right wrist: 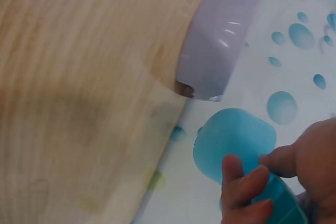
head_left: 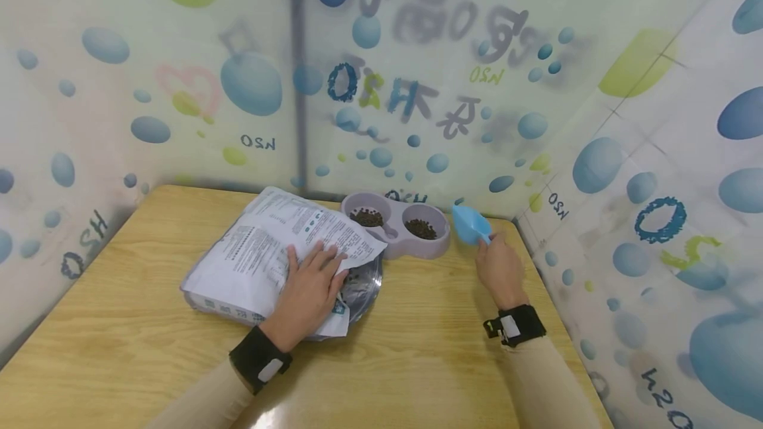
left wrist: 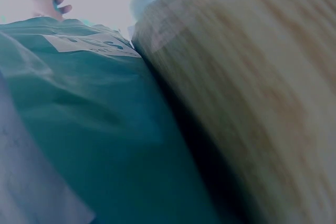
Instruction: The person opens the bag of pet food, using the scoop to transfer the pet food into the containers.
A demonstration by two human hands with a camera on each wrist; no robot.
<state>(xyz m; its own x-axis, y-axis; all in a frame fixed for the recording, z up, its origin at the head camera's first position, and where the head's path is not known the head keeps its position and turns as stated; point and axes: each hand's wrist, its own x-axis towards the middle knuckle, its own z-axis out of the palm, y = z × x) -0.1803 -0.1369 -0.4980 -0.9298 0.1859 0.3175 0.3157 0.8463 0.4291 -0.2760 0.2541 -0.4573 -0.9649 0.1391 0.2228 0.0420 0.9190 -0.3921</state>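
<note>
My left hand [head_left: 306,290] lies with spread, straight fingers on a large white printed bag [head_left: 238,257], beside its open end. The bag lies flat, its silvery lining [head_left: 365,286] showing at the opening with some brown pieces inside. A teal face of the bag [left wrist: 105,129] fills much of the left wrist view. Over the table's right side, my right hand [head_left: 502,270] grips a light blue scoop [head_left: 471,222] by its handle. In the right wrist view, thumb and fingers pinch that handle below the scoop's cup [right wrist: 233,137].
A grey-mauve double pet bowl [head_left: 398,220] stands at the back of the wooden table [head_left: 429,336], between bag and scoop. Brown kibble [head_left: 420,229] lies in both of its hollows. Walls [head_left: 596,230] covered with bubble-patterned sheeting border the table's back and sides.
</note>
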